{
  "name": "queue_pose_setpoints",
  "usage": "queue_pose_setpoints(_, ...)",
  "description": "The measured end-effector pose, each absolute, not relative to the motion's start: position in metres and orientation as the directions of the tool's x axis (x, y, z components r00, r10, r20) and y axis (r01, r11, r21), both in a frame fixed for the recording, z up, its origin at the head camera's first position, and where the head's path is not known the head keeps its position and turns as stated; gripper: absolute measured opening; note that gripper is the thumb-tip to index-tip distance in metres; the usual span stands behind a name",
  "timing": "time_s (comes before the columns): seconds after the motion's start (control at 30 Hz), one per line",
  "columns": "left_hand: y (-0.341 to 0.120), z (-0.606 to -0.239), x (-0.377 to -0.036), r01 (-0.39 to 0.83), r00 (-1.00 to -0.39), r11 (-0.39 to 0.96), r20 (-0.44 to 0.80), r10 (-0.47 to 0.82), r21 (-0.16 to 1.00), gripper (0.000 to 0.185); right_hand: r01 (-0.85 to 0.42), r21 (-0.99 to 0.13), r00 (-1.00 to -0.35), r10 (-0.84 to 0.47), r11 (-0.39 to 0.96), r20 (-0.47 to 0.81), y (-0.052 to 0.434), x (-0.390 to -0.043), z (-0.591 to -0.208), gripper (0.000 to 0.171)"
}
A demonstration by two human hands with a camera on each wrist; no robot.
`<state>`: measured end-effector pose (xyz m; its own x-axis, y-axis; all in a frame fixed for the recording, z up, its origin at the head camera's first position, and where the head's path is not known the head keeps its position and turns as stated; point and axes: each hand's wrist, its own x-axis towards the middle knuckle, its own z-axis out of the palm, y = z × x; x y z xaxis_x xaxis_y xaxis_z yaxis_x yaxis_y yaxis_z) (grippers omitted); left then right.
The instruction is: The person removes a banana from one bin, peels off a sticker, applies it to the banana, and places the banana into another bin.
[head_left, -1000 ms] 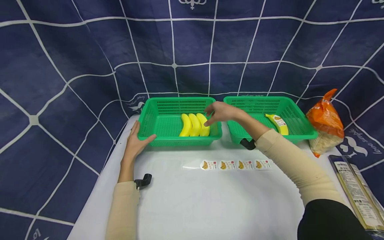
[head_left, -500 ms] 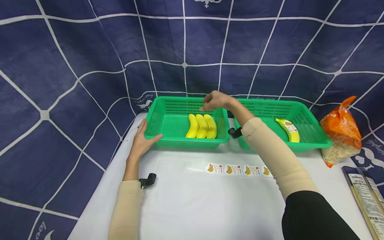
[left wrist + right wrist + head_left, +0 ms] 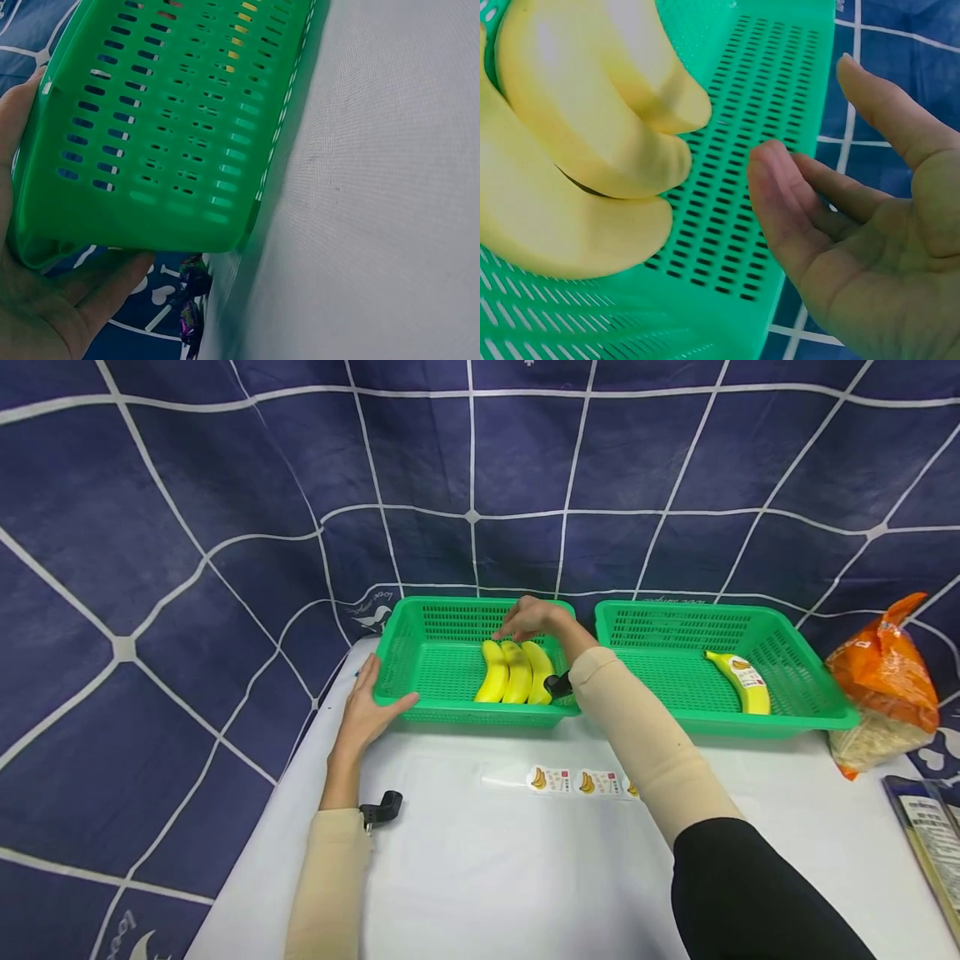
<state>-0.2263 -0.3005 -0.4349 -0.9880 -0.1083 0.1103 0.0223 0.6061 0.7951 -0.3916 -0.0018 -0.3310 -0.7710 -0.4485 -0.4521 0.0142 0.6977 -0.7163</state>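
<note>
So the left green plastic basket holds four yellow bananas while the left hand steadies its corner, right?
Not four: the left green plastic basket holds three yellow bananas, as the head view shows. The left hand does rest against its near left corner.

Three yellow bananas (image 3: 516, 671) lie seemingly touching in green basket (image 3: 420, 672).

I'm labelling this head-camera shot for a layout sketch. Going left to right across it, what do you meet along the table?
Left hand → left basket → three bananas → right hand → right basket → single banana → orange bag → printed packet.
</note>
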Motion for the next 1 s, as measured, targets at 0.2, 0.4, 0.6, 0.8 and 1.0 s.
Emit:
queue_pose_setpoints(0.2,-0.302,-0.434,-0.226,0.016,-0.989,0.59,0.1,-0.11,0.807,0.109,0.068,-0.712,-0.779,-0.408,0.699,-0.476,-0.007,-0.4,-0.341,0.067)
queue_pose_setpoints(0.4,-0.301,-0.434,-0.227,0.016,-0.989,0.588,0.1,-0.11,0.808,0.109,0.076,-0.654,-0.767,-0.375,0.752,-0.52,-0.014,-0.404,-0.351,0.051)
queue_pose_setpoints(0.6,-0.3,-0.434,-0.228,0.017,-0.988,0.593,0.103,-0.111,0.805,0.11,0.098,-0.576,-0.758,-0.314,0.812,-0.571,-0.02,-0.406,-0.36,0.058)
queue_pose_setpoints(0.8,-0.299,-0.434,-0.228,0.019,-0.988,0.585,0.105,-0.113,0.811,0.109,0.148,-0.566,-0.729,-0.297,0.811,-0.617,-0.029,-0.404,-0.362,0.091)
queue_pose_setpoints(1.0,-0.301,-0.434,-0.227,0.012,-0.988,0.58,0.098,-0.117,0.815,0.11,0.127,-0.538,-0.715,-0.299,0.833,-0.632,-0.04,-0.404,-0.368,0.083)
